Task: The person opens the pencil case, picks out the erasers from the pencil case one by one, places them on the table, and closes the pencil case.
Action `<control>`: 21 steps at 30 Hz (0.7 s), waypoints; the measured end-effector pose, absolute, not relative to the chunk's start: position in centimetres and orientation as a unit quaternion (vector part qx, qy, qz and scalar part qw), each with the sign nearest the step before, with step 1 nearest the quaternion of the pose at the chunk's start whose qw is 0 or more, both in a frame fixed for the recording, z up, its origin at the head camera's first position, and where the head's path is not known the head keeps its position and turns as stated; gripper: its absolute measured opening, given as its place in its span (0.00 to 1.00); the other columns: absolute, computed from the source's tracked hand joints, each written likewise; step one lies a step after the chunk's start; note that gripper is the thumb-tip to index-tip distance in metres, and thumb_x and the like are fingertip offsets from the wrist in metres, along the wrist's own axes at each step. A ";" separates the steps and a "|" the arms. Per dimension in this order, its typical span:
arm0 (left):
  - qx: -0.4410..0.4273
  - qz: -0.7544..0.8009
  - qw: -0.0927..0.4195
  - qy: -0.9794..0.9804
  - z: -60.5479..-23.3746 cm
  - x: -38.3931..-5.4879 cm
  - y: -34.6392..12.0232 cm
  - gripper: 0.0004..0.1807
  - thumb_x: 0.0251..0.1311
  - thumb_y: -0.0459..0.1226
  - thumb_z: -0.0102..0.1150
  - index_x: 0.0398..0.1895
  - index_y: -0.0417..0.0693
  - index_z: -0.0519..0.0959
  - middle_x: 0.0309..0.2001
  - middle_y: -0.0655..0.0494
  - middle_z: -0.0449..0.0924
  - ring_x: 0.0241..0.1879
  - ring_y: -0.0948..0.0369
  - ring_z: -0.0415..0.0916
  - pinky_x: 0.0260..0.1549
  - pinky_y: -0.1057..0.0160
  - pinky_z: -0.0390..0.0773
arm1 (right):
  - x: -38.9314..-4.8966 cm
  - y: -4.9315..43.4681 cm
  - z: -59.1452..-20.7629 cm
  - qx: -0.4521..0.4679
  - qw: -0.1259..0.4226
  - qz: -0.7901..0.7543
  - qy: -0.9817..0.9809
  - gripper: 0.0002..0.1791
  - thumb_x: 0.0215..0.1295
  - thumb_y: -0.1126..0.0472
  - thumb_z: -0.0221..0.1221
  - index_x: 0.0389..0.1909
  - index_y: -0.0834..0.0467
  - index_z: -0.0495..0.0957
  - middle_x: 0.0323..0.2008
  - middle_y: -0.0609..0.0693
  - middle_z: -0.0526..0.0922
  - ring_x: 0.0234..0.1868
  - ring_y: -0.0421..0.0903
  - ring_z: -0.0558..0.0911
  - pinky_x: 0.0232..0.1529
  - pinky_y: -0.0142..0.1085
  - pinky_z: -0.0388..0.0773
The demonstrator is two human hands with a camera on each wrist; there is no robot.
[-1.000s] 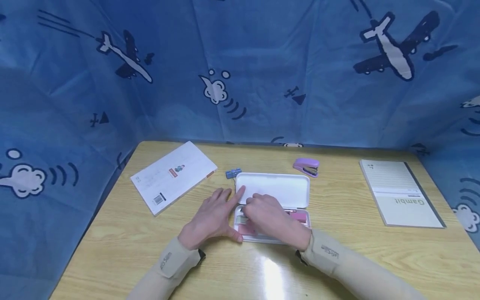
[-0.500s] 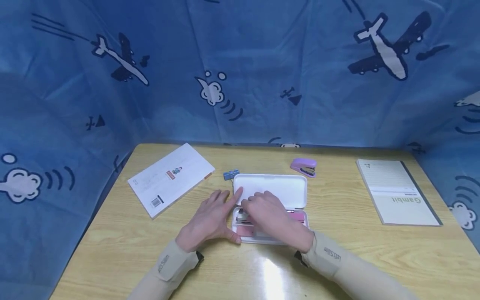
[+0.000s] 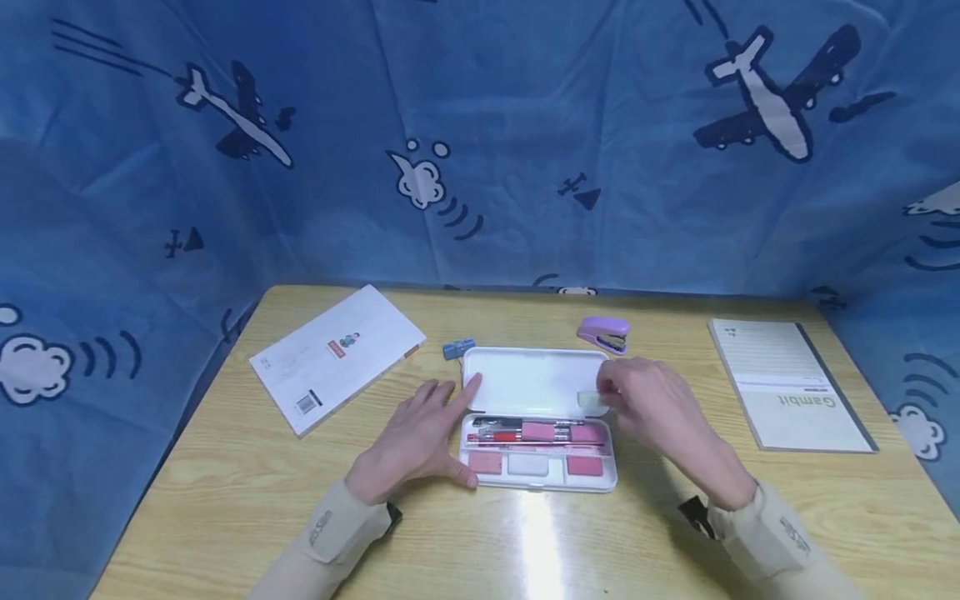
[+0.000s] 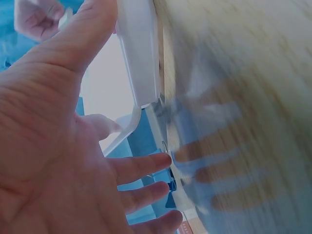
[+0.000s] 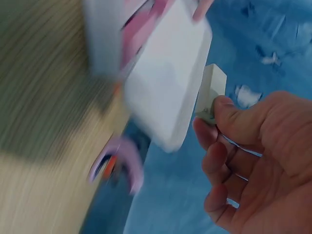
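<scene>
In the head view, a white pencil case point(image 3: 556, 473) lies with its lid point(image 3: 525, 379) raised, pens and several pink and white blocks inside. My left hand point(image 3: 414, 437) is at the case's left side with fingers spread, the index fingertip on the lid and the thumb at the front corner. Its palm and straight fingers show in the left wrist view. Beside the lid's right end, my right hand point(image 3: 656, 408) pinches a pale, off-white eraser point(image 5: 211, 90) between thumb and fingers, above the level of the case's tray.
Behind the case stand a purple stapler point(image 3: 604, 333) and a small blue object point(image 3: 458, 348). A white booklet point(image 3: 337, 358) lies at left, a notepad point(image 3: 793, 386) at right. A blue airplane-print cloth point(image 3: 495, 167) hangs beyond the table's back edge.
My right hand has lifted out of the case and moved right with the eraser pinched, uncovering the pens and blocks inside. The left hand stays in place at the case.
</scene>
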State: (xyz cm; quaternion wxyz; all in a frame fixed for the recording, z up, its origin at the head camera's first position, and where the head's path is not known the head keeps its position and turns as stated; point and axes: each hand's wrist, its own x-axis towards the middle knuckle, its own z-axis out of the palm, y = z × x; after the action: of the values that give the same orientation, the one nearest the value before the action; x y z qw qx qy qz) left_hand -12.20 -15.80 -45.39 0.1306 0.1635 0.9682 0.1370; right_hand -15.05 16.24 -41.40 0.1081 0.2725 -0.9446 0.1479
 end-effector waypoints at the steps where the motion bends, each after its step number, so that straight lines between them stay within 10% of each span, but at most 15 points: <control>1: 0.164 0.138 0.130 0.968 -45.4 -12.2 -15.8 0.79 0.27 0.65 0.81 0.83 0.66 0.41 0.79 0.41 0.55 0.79 0.40 0.49 0.74 0.36 0.59 | -15.1 17.1 -41.5 0.263 0.105 0.149 -0.948 0.13 0.49 0.75 0.68 0.25 0.54 0.79 0.22 0.45 0.79 0.24 0.42 0.73 0.23 0.35 0.72; 21: 0.173 0.145 0.126 0.966 -45.7 -12.4 -16.1 0.79 0.26 0.67 0.80 0.83 0.66 0.41 0.79 0.40 0.56 0.78 0.38 0.50 0.73 0.35 0.60 | -17.5 23.2 -45.3 0.178 -0.026 0.132 -0.975 0.11 0.56 0.75 0.63 0.26 0.55 0.81 0.26 0.47 0.83 0.26 0.43 0.77 0.27 0.40 0.76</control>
State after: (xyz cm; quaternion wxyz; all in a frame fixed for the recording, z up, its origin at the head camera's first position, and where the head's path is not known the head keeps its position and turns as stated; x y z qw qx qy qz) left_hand -12.35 -16.10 -45.71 0.1262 0.1732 0.9660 0.1446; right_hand -17.50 23.20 -45.28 -0.0258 0.1779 -0.9749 0.1317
